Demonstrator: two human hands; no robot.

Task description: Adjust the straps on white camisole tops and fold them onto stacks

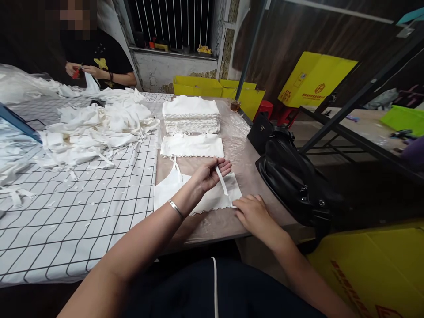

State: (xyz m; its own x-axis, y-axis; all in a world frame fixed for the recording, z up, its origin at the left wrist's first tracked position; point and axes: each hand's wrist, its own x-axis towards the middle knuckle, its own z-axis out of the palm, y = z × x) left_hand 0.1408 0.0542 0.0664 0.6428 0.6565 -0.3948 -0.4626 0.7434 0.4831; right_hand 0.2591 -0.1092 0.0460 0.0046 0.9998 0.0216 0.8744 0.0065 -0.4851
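- White camisole top (198, 194) lies flat on the bench (238, 154), at the near edge, right in front of the person. All places below are relative to this top.
- Left hand (210, 173) is over the top's middle, fingers curled around the right strap (221, 180), pinching it near its upper end; the strap runs down from the fingers to the top's right part.
- Left strap (176, 167) lies loose, going up from the top's upper left edge.
- Metal bangle (175, 208) on the left wrist, over the top's lower edge.
- Right hand (253, 214) rests palm down at the top's lower right corner, fingers loosely curled and touching the scalloped hem; whether it pinches the fabric, cannot tell.
- Just beyond the top: a second flat white top (192, 145), then a neat stack of folded tops (191, 114) behind that.
- Left of the top: white grid-patterned cloth (82, 212) on the bench, with a loose pile of white garments (96, 128) further back-left.
- Right of the top, just off the bench edge: black bag (294, 176).
- Far back-left of the top: another person's hands (82, 70), holding something small and red plus white fabric.
- Back-right: yellow boxes (314, 79).
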